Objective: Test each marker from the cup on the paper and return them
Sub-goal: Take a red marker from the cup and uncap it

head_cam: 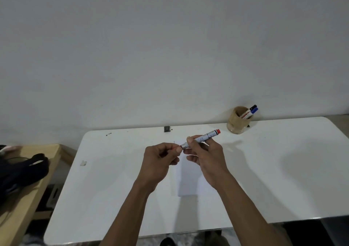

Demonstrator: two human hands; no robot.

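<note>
My right hand [202,157] grips a white marker with a red end [204,137], held level above the table, red end pointing right and back. My left hand [160,157] is closed at the marker's left end, fingertips pinching what looks like its red cap, mostly hidden. Under both hands lies a white sheet of paper [188,185] with a faint thin mark near its top. At the back right stands a tan cup [238,122] that holds two markers, one with a black cap and one with a blue cap [254,110].
The white table [273,179] butts against a pale wall. A small dark clip [167,129] sits at the back edge and a small scrap [83,163] lies at the left. A wooden bench [28,194] with a dark bag [24,170] stands left of the table.
</note>
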